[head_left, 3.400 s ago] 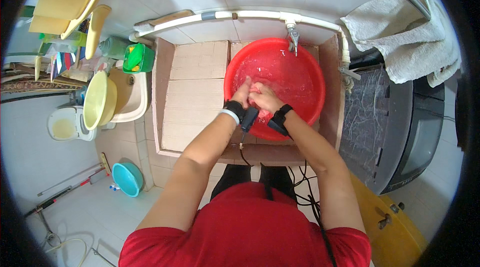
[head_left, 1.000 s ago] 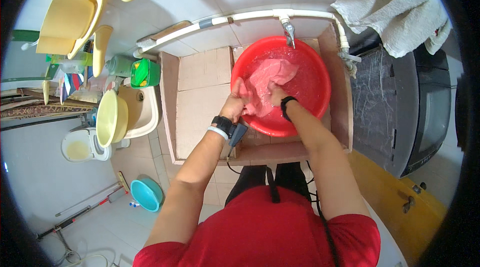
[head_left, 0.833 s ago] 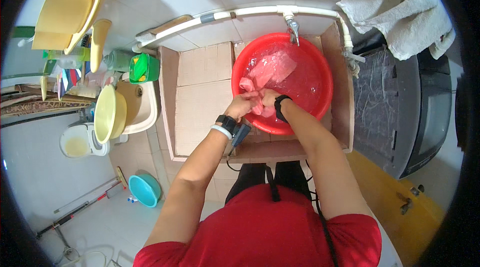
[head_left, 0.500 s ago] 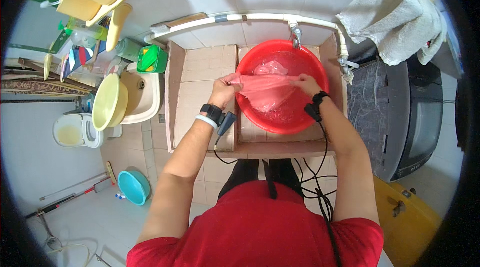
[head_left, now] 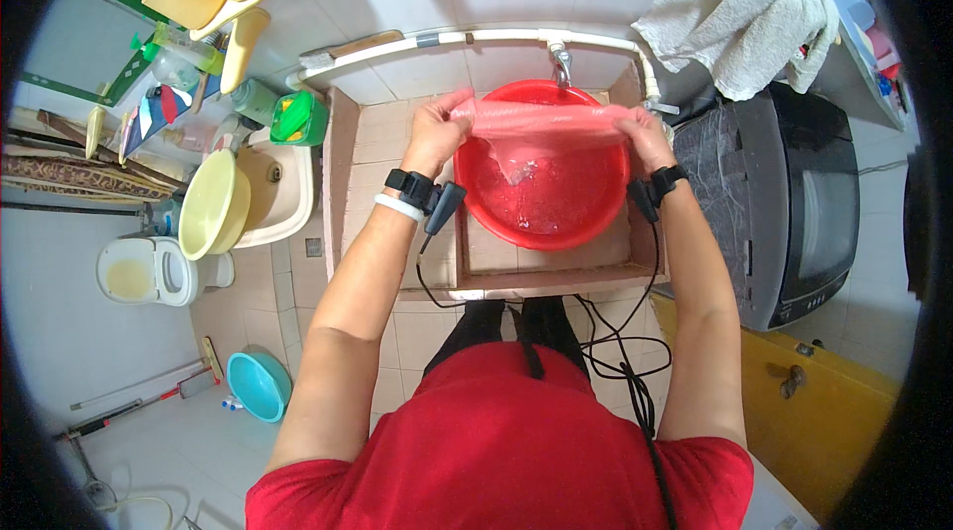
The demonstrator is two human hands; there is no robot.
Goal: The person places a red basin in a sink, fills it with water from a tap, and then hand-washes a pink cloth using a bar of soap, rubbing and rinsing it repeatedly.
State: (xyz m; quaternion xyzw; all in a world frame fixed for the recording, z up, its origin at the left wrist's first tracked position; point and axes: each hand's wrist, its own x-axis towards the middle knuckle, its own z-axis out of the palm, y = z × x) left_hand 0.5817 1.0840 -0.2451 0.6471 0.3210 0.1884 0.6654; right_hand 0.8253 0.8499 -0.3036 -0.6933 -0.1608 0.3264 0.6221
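Observation:
A wet pink cloth (head_left: 546, 123) is stretched out sideways over a red basin (head_left: 544, 240). My left hand (head_left: 437, 133) pinches its left end, and my right hand (head_left: 647, 141) grips the right end. The cloth's lower part hangs toward the water (head_left: 541, 198) in the basin, which looks bubbly. The basin stands in a tiled sink trough (head_left: 397, 173), under a metal tap (head_left: 562, 66) at its far rim. Both wrists wear black straps with small devices and cables.
To the right stands a black washing machine (head_left: 774, 202), with white towels (head_left: 740, 24) hanging above it. A washbasin (head_left: 283, 193) with a pale yellow basin (head_left: 213, 202) and a green basket (head_left: 300, 120) is at left. A blue basin (head_left: 260, 386) and a toilet (head_left: 149, 270) are farther left.
Both hands have lifted and moved farther apart, pulling the cloth wider and tauter toward the far rim. The view has also shifted a little.

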